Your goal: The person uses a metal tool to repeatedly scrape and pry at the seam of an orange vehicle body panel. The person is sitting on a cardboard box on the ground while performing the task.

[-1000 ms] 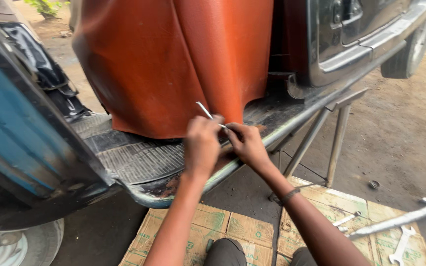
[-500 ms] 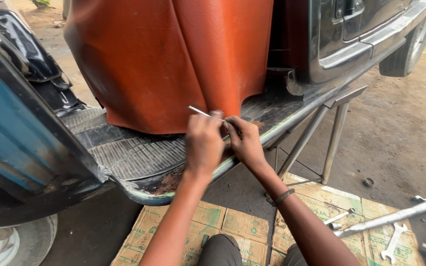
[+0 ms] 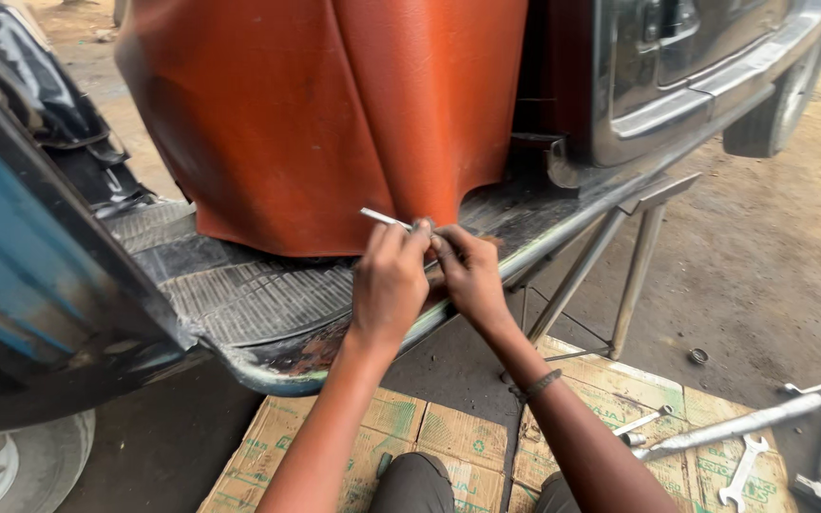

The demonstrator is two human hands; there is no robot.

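My left hand (image 3: 389,281) pinches a thin silver metal tool (image 3: 384,218) at the lower edge of an orange-brown vinyl cover (image 3: 334,114). The tool's tip sticks out to the upper left. My right hand (image 3: 468,273) is closed right beside it, fingertips meeting the left hand's at the cover's hem; whether it also grips the tool is unclear. Both hands hover over the ribbed black rubber floor mat (image 3: 249,294) of a vehicle's footboard. A dark band sits on my right wrist (image 3: 536,385).
A blue body panel (image 3: 21,275) rises at the left with a wheel (image 3: 11,465) below. Metal stand legs (image 3: 620,275) prop the floor edge. Flattened cardboard (image 3: 448,437) lies under me. Spanners (image 3: 743,472), a metal rod (image 3: 734,427) and small parts lie at the lower right on dirt ground.
The silver tool has tilted from pointing up-left to lying nearly flat. Both hands stay together at the cover's hem, and the view has shifted slightly.
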